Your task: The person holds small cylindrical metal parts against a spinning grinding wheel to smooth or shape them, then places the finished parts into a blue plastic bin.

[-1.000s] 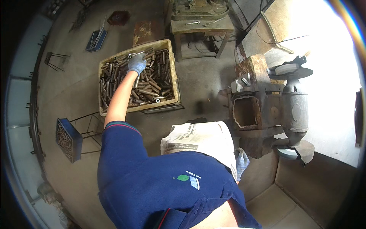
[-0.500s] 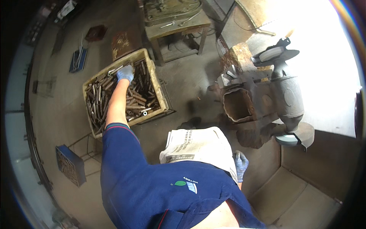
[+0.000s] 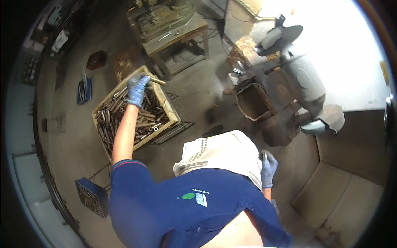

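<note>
My left hand [image 3: 137,90], in a blue knitted glove, is closed around a short metal rod [image 3: 158,81] above the far end of a yellowish plastic crate [image 3: 170,108]. The rod sticks out to the right past the crate's rim. Inside the crate lie several rusty and dark metal pieces [image 3: 108,126], rods and tubes, heaped loosely. A shinier tube end [image 3: 156,128] shows near the crate's front right corner. My right hand [image 3: 269,168], gloved too, hangs beside the white cloth apron [image 3: 219,155] with its fingers curled. What it holds, if anything, cannot be made out.
A bench grinder [image 3: 304,80] on a heavy, rusty stand [image 3: 271,105] with a square opening is at the right. A worktable [image 3: 175,39] with tools stands at the back. Blue bins [image 3: 84,89] are on the left; a metal frame [image 3: 175,131] is under the crate.
My left hand has risen out of the heap and now grips a metal rod. My view has shifted and turned a little. My right hand stays beside the apron.
</note>
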### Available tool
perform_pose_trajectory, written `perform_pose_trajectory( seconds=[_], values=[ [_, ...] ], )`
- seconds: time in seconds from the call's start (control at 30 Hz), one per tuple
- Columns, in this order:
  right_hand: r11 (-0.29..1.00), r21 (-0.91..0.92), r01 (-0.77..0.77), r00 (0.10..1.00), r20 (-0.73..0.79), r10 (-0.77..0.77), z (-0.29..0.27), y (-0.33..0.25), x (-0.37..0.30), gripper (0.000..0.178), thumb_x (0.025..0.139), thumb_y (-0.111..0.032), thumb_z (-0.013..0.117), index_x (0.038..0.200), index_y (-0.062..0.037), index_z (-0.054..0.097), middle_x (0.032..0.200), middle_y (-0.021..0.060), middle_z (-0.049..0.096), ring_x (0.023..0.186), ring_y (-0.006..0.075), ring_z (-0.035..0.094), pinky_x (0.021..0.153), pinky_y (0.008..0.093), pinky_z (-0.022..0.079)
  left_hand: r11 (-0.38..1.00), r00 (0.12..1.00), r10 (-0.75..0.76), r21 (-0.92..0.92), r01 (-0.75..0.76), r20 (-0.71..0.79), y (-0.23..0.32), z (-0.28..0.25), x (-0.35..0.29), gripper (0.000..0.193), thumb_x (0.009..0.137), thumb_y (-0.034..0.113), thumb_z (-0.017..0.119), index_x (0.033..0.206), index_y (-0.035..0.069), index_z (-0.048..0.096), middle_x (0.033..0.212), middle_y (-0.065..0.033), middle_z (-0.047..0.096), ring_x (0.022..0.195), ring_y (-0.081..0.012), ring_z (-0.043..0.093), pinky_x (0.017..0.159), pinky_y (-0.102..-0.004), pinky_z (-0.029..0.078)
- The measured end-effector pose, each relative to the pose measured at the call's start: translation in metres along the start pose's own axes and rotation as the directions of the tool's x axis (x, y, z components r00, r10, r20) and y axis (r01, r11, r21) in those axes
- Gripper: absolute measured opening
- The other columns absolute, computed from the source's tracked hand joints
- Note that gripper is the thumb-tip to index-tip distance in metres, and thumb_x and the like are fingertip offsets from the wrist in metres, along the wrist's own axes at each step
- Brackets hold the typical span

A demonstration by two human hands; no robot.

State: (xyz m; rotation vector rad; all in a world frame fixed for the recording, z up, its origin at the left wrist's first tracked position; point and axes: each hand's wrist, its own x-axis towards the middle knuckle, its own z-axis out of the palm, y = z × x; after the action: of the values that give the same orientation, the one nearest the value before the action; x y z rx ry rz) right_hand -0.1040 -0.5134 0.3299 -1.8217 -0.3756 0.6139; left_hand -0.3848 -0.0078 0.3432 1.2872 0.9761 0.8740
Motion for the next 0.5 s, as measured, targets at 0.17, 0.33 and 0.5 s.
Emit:
perform_pose_trajectory(
  seconds=[0.17,0.33,0.5],
  values=[
    [0.941,-0.082,0.327,0.943,0.093,-0.320,0.024,-0.077,0.028,0.020,0.078,-0.001,0.058,0.096,0.0072,0.063,0.101,0.0151,0.063,0.093,0.0208,0.061,0.083,0.0292,0.047,0.959,0.874,0.044,-0.265,0.099,0.484,0.053,0.164,-0.053,0.019,0.082,0.009,0.059,0.097,-0.003,0.058,0.078,-0.0127,0.064,0.064,-0.0162,0.063,0.056,-0.0293,0.056],
    [0.872,0.358,0.334,0.931,0.021,-0.366,0.027,-0.119,0.034,0.033,0.074,-0.001,0.064,0.107,0.0049,0.061,0.118,0.0135,0.056,0.099,0.0211,0.059,0.085,0.0302,0.049,0.936,0.596,0.056,-0.249,0.247,0.801,0.069,0.283,-0.105,0.025,0.083,0.012,0.060,0.100,-0.007,0.057,0.082,-0.0130,0.064,0.071,-0.0193,0.064,0.069,-0.0300,0.052],
    [0.824,0.331,0.460,0.885,-0.099,-0.455,-0.003,-0.107,0.019,0.034,0.072,0.000,0.066,0.105,0.0031,0.062,0.117,0.0143,0.054,0.101,0.0213,0.058,0.087,0.0314,0.048,0.942,0.333,0.008,-0.119,0.314,0.943,0.056,0.335,-0.134,0.028,0.085,0.008,0.062,0.110,-0.004,0.057,0.094,-0.0097,0.064,0.086,-0.0167,0.063,0.080,-0.0280,0.051]
  ],
)
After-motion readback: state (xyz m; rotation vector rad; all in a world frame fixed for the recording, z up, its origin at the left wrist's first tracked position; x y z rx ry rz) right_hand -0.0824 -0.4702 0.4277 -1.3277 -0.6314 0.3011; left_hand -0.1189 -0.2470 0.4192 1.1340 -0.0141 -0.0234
